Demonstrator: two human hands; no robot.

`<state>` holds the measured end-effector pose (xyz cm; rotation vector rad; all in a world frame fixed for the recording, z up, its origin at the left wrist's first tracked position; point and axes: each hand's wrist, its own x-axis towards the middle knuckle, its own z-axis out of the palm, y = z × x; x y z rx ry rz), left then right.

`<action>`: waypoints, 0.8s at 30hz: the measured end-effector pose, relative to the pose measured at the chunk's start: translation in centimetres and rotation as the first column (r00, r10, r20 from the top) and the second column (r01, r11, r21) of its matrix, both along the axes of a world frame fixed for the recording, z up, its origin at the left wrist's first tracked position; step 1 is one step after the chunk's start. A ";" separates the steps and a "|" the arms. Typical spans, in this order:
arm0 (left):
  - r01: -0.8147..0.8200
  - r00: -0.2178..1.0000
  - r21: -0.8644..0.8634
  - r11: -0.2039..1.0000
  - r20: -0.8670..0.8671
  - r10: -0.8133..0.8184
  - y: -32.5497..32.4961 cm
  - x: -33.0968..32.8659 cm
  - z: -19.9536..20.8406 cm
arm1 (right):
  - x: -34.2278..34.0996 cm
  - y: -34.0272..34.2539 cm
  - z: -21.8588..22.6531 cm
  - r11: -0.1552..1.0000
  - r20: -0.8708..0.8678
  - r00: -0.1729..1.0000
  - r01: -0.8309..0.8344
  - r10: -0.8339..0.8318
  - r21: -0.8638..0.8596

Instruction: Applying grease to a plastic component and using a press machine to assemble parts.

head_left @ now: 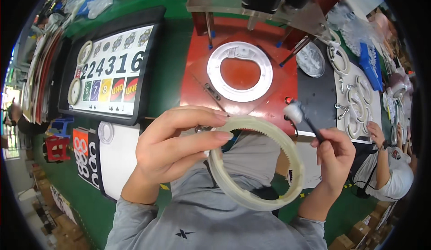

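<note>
My left hand (182, 142) is closed on a pale cream plastic ring (294, 178), gripping it at its upper left between thumb and fingers. Small teeth line part of the ring's inner wall. Held up in front of my body, the ring is tilted. In my right hand (334, 155) is a brush with a thin black handle (311, 125) and a white fluffy head (293, 112). Its head is apart from the ring, above and to the right of it. Beyond both hands a white ring-shaped plate (215, 81) lies on a red machine base (191, 97).
Metal posts (294, 52) and a clear plate (215, 1) of the machine rise over the base. A black-framed tray (148, 70) with printed cards stands left. Right are a round dish (312, 61), several cream rings with metal clips (354, 102), a blue bin (370, 66) and another person's hand (376, 133).
</note>
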<state>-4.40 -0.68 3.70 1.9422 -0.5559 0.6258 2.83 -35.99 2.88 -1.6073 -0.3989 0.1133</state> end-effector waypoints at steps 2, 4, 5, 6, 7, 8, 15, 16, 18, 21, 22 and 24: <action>0.042 0.999 -0.036 0.998 0.021 -0.042 -0.1 0.0 -0.1 | -0.6 0.9 1.1 0.995 0.084 0.995 -0.042 0.050 -0.087; 0.052 0.999 -0.061 0.997 0.010 -0.052 -0.3 -0.3 -0.1 | -0.7 1.9 2.0 0.993 0.097 0.994 -0.043 0.054 -0.106; 0.070 0.998 -0.094 0.993 0.007 -0.069 -0.3 -0.4 -0.2 | -0.7 2.1 2.4 0.982 0.124 0.987 -0.079 0.101 -0.173; 0.071 0.998 -0.092 0.993 0.005 -0.070 -0.2 -0.5 -0.4 | -0.6 2.4 2.6 0.965 0.149 0.977 -0.111 0.149 -0.239; 0.076 0.997 -0.098 0.992 -0.001 -0.076 0.0 -0.7 -0.6 | -0.6 3.1 2.8 0.966 0.152 0.977 -0.109 0.147 -0.233; 0.081 0.997 -0.105 0.991 -0.007 -0.082 0.1 -0.9 -0.6 | -0.4 3.5 2.9 0.967 0.150 0.978 -0.108 0.146 -0.231; 0.060 0.997 -0.131 0.989 -0.031 -0.065 0.6 -2.0 -0.8 | -0.4 6.0 4.0 0.920 0.330 0.910 -0.119 0.252 -0.373; 0.050 0.998 -0.166 0.985 -0.029 -0.056 0.7 -2.1 -0.9 | -0.5 6.1 4.4 0.900 0.416 0.868 -0.074 0.270 -0.430; 0.035 0.999 -0.203 0.978 -0.031 -0.042 1.0 -2.3 -0.9 | -0.7 6.0 5.8 0.855 0.462 0.834 -0.022 0.302 -0.518; 0.042 0.999 -0.040 0.998 -0.021 -0.043 1.7 -2.2 0.1 | -1.1 5.2 8.2 0.752 0.519 0.766 0.072 0.380 -0.656; 0.043 0.999 0.014 0.999 -0.034 -0.042 1.5 -2.0 0.5 | -1.3 5.1 9.5 0.670 0.510 0.728 0.095 0.457 -0.737; 0.046 0.998 0.071 0.996 -0.056 -0.042 1.4 -2.0 1.1 | -1.4 5.0 11.4 0.521 0.467 0.641 0.121 0.609 -0.845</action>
